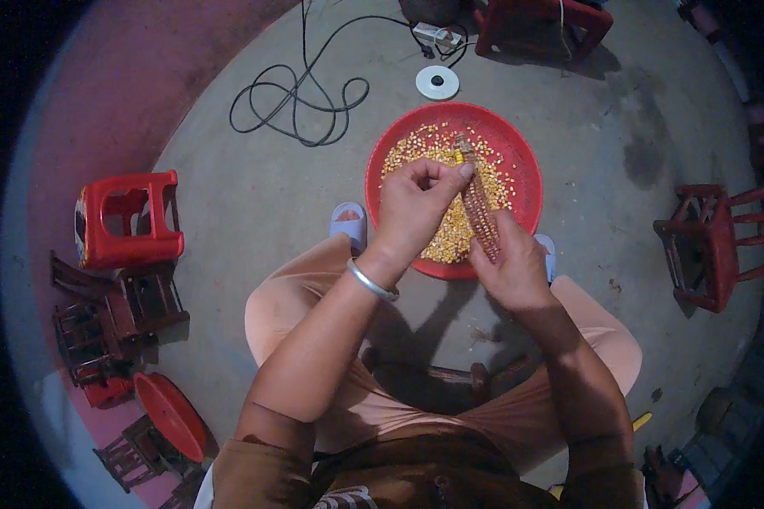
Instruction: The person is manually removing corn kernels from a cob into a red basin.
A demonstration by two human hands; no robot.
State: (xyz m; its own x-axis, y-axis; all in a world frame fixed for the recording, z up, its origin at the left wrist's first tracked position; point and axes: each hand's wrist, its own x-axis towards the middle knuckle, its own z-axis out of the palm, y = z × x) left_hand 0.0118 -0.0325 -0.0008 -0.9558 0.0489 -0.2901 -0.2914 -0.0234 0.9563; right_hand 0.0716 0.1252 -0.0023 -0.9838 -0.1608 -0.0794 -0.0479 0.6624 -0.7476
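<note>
A mostly bare corn cob (479, 207) slants over a round red plastic basket (527, 162). Only a few yellow kernels remain attached near its far end, beside some dry husk. My right hand (516, 262) grips the near end of the cob. At the far part, my left hand (417, 200) has its thumb and curled fingers closed against the cob beside those kernels; the fingertips are partly hidden. Below both hands, loose yellow corn kernels (449, 238) cover much of the basket's bottom. A silver bangle (370, 280) circles my left wrist.
The basket stands on the concrete floor between my slippered feet. Beyond it lie a white disc-shaped device (437, 83), a power strip (437, 35) and a looped black cable (293, 95). Red stools (169, 219) and wooden chairs are at left; a small chair (707, 248) is at right.
</note>
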